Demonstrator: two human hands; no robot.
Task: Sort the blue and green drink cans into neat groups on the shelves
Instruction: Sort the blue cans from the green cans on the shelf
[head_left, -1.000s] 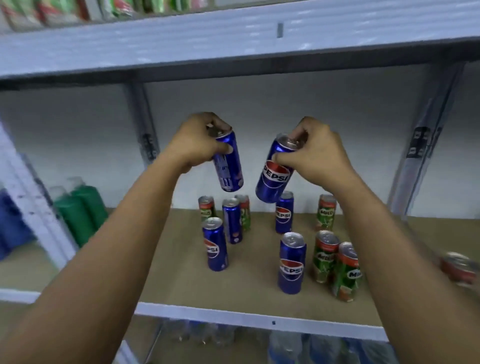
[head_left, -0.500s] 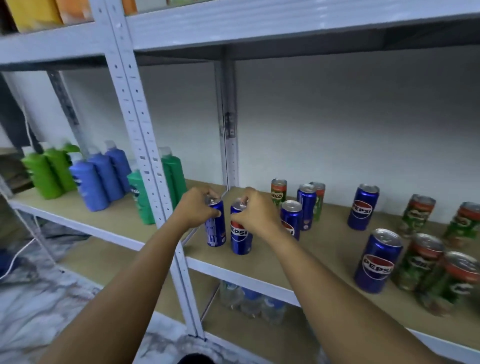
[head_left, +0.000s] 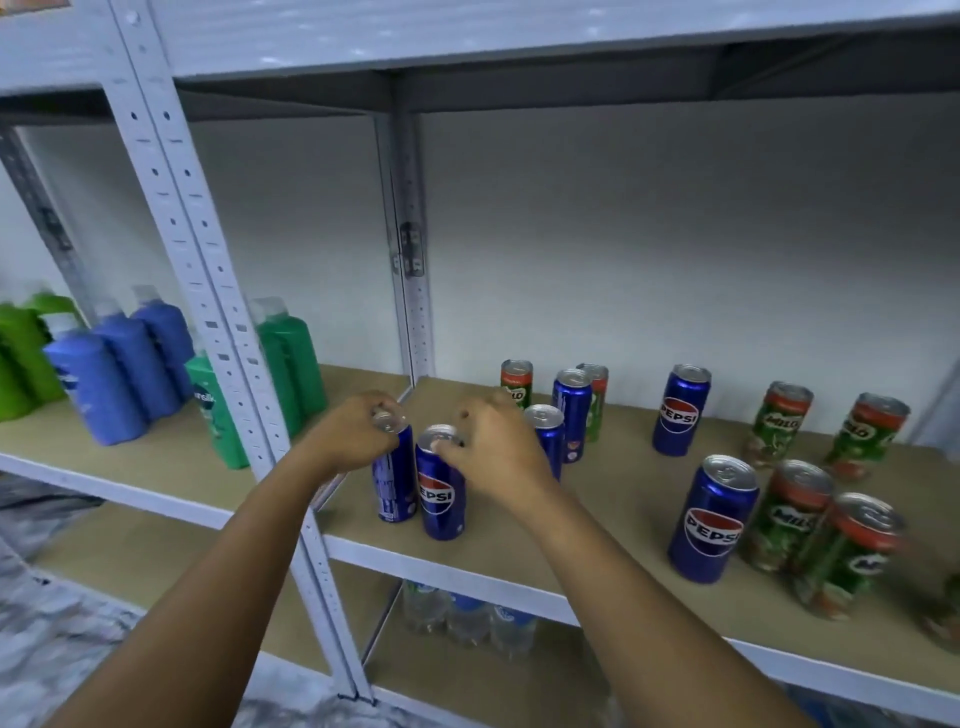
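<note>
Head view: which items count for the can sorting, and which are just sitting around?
Job items:
- left hand gripping a blue can
- right hand on a second blue can
- green cans
- shelf

Bystanders:
- blue bottles
- green bottles
- water bottles below

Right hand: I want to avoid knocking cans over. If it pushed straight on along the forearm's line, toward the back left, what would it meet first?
The right hand rests on a Pepsi can. Straight on, it would probably push that can into the blue can gripped by the left hand; depth is unclear.
</note>
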